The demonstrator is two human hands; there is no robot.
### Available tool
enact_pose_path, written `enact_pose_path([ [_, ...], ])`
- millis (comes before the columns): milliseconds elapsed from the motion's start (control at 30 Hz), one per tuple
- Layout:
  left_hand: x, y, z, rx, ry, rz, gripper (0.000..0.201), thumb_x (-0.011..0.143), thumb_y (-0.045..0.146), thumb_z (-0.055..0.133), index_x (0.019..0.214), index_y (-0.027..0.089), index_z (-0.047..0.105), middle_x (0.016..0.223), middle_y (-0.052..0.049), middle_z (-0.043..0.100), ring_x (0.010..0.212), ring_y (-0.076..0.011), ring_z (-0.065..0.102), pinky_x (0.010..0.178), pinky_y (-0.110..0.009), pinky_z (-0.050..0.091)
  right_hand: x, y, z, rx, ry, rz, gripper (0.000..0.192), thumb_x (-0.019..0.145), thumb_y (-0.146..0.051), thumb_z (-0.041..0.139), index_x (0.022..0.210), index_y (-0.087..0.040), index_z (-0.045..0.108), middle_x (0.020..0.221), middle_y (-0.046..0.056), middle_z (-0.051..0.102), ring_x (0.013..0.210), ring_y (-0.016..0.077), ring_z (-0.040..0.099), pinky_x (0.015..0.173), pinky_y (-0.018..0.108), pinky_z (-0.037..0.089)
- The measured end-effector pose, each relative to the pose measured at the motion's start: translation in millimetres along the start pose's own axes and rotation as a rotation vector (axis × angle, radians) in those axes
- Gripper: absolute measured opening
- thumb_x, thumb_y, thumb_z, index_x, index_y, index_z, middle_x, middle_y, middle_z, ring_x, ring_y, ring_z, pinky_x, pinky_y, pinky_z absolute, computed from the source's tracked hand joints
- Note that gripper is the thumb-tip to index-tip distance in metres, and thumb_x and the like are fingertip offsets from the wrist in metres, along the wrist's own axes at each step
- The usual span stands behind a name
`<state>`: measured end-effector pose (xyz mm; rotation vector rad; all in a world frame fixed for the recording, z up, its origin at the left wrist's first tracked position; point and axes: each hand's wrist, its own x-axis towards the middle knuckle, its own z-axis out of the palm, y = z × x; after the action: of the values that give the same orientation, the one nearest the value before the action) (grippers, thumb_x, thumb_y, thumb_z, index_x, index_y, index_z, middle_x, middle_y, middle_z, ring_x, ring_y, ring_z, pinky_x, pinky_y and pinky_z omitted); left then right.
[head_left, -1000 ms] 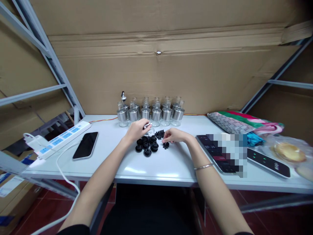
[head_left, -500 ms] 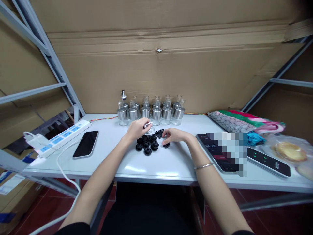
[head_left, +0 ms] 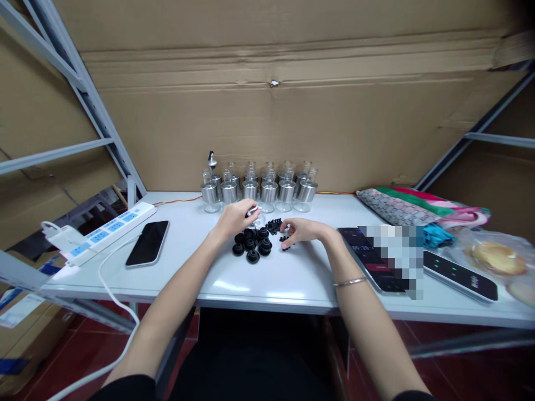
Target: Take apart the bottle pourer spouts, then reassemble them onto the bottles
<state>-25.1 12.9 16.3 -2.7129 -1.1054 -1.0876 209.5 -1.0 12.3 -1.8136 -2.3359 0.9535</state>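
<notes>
My left hand (head_left: 232, 218) is closed, its fingertips pinching a small silvery piece (head_left: 252, 210) too small to make out fully. Clear or whitish small parts (head_left: 259, 220) lie just beside those fingertips. Below them is a pile of round, stepped black stoppers (head_left: 251, 245). To the right, my right hand (head_left: 304, 229) curves over small black pieces (head_left: 286, 243), thumb and forefinger apart. I cannot tell whether the fingertips touch them. More small black pieces (head_left: 274, 225) lie between the hands. Behind stand rows of glass bottles with metal sleeves (head_left: 268, 192); one carries a metal pourer (head_left: 212, 161).
On the left lie a power strip (head_left: 112, 231) with a white charger and a phone (head_left: 147, 244). To the right are a partly blurred-out phone (head_left: 359, 256), a black device with green lights (head_left: 460, 274), colourful fabric (head_left: 422, 209) and bagged food (head_left: 497, 257). Cardboard (head_left: 267, 122) walls the back.
My right hand has shifted slightly right, and more of the small black pieces show beside its fingers. My left hand keeps its pinch in nearly the same place.
</notes>
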Motion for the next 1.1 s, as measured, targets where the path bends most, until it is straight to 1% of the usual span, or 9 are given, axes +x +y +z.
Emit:
enact_pose_path([
  [100,-0.1,-0.2,-0.5,0.002,-0.002,0.000,0.015,0.088,0.029,0.049,0.089,0.017,0.059,0.083,-0.003,0.064,0.073,-0.0135,0.058,0.064,-0.023,0.039,-1.7,4.0,-3.1,-0.028,0.026,0.042,0.064,0.051,-0.045,0.079,0.105,-0.016,0.059,0.093,0.006,0.063,0.073,0.0156,0.056,0.062,0.024,0.041],
  [233,0.1,-0.6,-0.2,-0.001,-0.002,0.005,0.016,0.088,0.030,0.048,0.089,0.018,0.059,0.083,-0.003,0.064,0.073,-0.0135,0.058,0.064,-0.023,0.039,-4.4,7.3,-7.9,-0.008,0.055,0.060,0.060,0.055,-0.046,0.077,0.104,-0.016,0.059,0.091,0.006,0.065,0.073,0.0166,0.057,0.062,0.025,0.042],
  [333,0.2,-0.5,0.1,0.001,-0.002,0.004,0.016,0.088,0.029,0.048,0.089,0.018,0.059,0.083,-0.003,0.064,0.073,-0.0134,0.058,0.063,-0.022,0.038,-2.9,4.0,-6.6,0.025,0.092,0.018,0.050,0.065,-0.053,0.068,0.096,-0.015,0.061,0.087,0.007,0.066,0.074,0.0170,0.058,0.062,0.025,0.042],
  [433,0.3,-0.5,0.5,0.004,-0.005,0.001,0.016,0.088,0.029,0.048,0.089,0.017,0.059,0.083,-0.002,0.064,0.072,-0.0132,0.057,0.063,-0.022,0.038,-0.2,-1.7,-3.0,-0.017,0.102,0.032,0.041,0.070,-0.051,0.065,0.089,-0.014,0.062,0.084,0.008,0.067,0.075,0.0178,0.058,0.062,0.025,0.041],
  [667,-0.1,-1.4,0.2,0.003,-0.004,0.006,0.016,0.087,0.030,0.048,0.089,0.017,0.059,0.083,-0.003,0.064,0.073,-0.0135,0.057,0.065,-0.023,0.039,2.0,1.9,-2.5,-0.048,0.117,0.064,0.036,0.069,-0.044,0.068,0.089,-0.015,0.062,0.083,0.007,0.067,0.076,0.0181,0.058,0.062,0.024,0.041],
  [800,0.6,1.0,-1.0,-0.018,0.009,0.011,0.018,0.090,0.030,0.044,0.094,0.017,0.057,0.088,-0.004,0.061,0.077,-0.0136,0.057,0.068,-0.023,0.041,3.5,2.6,-1.7,0.003,0.182,-0.002,0.032,0.070,-0.043,0.066,0.085,-0.015,0.062,0.076,0.004,0.063,0.068,0.0149,0.054,0.059,0.024,0.039],
  [933,2.6,3.7,-1.4,0.024,0.120,0.095,0.020,0.092,0.032,0.043,0.096,0.018,0.057,0.104,-0.008,0.054,0.097,-0.0180,0.052,0.084,-0.029,0.042,3.0,-8.0,0.5,0.110,0.302,-0.137,0.032,0.074,-0.047,0.059,0.081,-0.016,0.060,0.066,0.000,0.055,0.061,0.0119,0.046,0.057,0.024,0.034],
  [1033,3.5,5.2,-0.8,0.036,0.172,0.104,0.020,0.091,0.033,0.045,0.096,0.018,0.057,0.098,-0.008,0.051,0.094,-0.0188,0.050,0.085,-0.031,0.042,3.0,-16.0,2.1,0.218,0.399,-0.245,0.035,0.077,-0.050,0.053,0.080,-0.015,0.059,0.064,-0.002,0.050,0.060,0.0109,0.042,0.057,0.024,0.033],
  [1100,3.5,6.3,0.5,-0.031,0.181,0.095,0.019,0.092,0.032,0.044,0.098,0.018,0.055,0.096,-0.007,0.050,0.091,-0.0169,0.051,0.083,-0.029,0.043,3.7,-19.3,3.2,0.286,0.429,-0.286,0.036,0.077,-0.051,0.052,0.080,-0.015,0.058,0.063,-0.002,0.049,0.059,0.0107,0.042,0.056,0.024,0.034],
])
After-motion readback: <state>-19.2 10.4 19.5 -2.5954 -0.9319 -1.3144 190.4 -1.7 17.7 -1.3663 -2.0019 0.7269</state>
